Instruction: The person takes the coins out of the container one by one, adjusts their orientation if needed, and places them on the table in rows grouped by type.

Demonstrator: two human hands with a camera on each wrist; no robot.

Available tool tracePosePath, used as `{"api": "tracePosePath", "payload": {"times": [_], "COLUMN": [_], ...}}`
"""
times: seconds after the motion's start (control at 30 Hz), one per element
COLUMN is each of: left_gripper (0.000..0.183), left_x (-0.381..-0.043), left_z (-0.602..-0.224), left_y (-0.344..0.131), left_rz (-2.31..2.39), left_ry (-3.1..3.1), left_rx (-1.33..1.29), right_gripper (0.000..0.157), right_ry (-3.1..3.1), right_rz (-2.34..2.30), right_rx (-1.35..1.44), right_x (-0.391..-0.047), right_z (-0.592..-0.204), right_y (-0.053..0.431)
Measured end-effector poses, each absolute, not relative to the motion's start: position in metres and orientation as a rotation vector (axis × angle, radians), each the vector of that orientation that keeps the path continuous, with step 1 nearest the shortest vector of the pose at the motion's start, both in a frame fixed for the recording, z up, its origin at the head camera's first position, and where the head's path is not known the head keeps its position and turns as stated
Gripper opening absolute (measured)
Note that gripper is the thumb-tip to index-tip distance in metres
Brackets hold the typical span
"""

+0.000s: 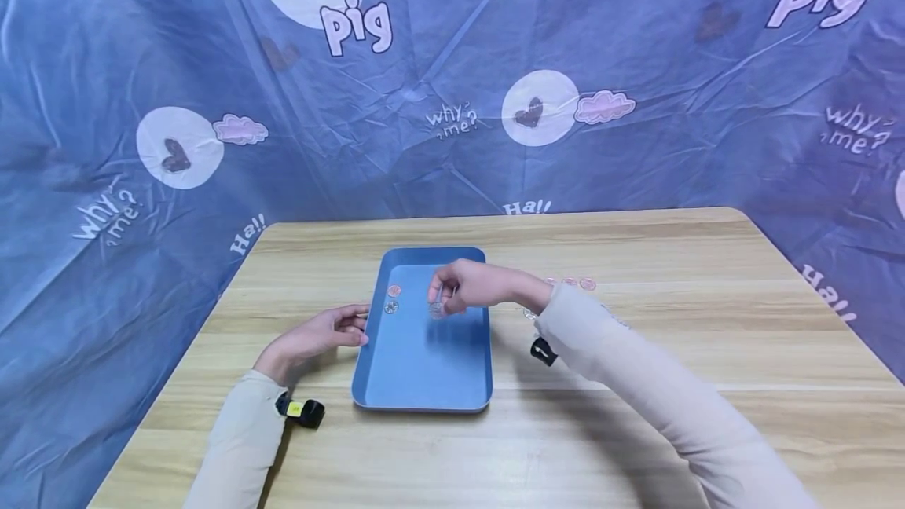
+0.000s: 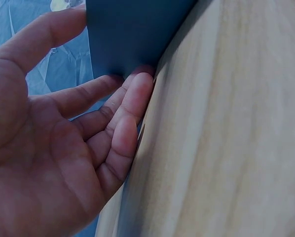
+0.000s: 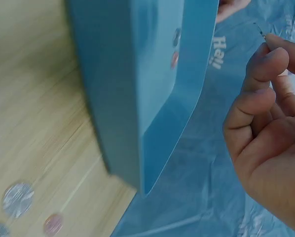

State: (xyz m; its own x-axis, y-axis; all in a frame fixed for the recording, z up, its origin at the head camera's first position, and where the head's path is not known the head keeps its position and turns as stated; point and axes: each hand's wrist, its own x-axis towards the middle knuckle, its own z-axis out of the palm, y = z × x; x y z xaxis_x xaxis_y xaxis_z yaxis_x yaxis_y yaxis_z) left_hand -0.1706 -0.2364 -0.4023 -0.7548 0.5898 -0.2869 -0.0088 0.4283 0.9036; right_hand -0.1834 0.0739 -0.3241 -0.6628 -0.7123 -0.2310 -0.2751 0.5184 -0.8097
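Observation:
My right hand [image 1: 467, 285] is over the blue tray [image 1: 424, 375], pinching a small silvery, coin-like disc [image 1: 436, 309] between thumb and fingertips. Seen edge-on in the right wrist view, that disc [image 3: 259, 29] is a thin sliver. Inside the tray, near its left wall, lie a reddish disc [image 1: 393, 290] and a dark-patterned silvery disc [image 1: 391, 307]. At the tray's left side, my left hand [image 1: 321, 336] touches the outer wall with thumb and fingertips. The left wrist view shows its lower fingers loosely bent beside the wall [image 2: 132, 34], close to the tabletop.
To the tray's right, several reddish discs [image 1: 588, 283] lie on the wooden table [image 1: 672, 297], with silvery ones [image 3: 18, 199] nearby, partly hidden by my right forearm. Behind the table hangs a blue printed cloth [image 1: 452, 163].

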Motion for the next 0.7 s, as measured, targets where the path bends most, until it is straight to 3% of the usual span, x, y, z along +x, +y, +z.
{"api": "tracePosePath", "payload": {"times": [0.7], "left_gripper": [0.076], "left_x": [-0.172], "left_z": [-0.404], "left_y": [-0.239], "left_rz": [1.367], "left_ry": [2.066], "left_rx": [0.468], "right_gripper": [0.022], "right_ry": [2.298], "right_rz": [-1.115], "right_rx": [-0.602], "right_x": [-0.191], "right_z": [-0.314], "right_y": [0.189]}}
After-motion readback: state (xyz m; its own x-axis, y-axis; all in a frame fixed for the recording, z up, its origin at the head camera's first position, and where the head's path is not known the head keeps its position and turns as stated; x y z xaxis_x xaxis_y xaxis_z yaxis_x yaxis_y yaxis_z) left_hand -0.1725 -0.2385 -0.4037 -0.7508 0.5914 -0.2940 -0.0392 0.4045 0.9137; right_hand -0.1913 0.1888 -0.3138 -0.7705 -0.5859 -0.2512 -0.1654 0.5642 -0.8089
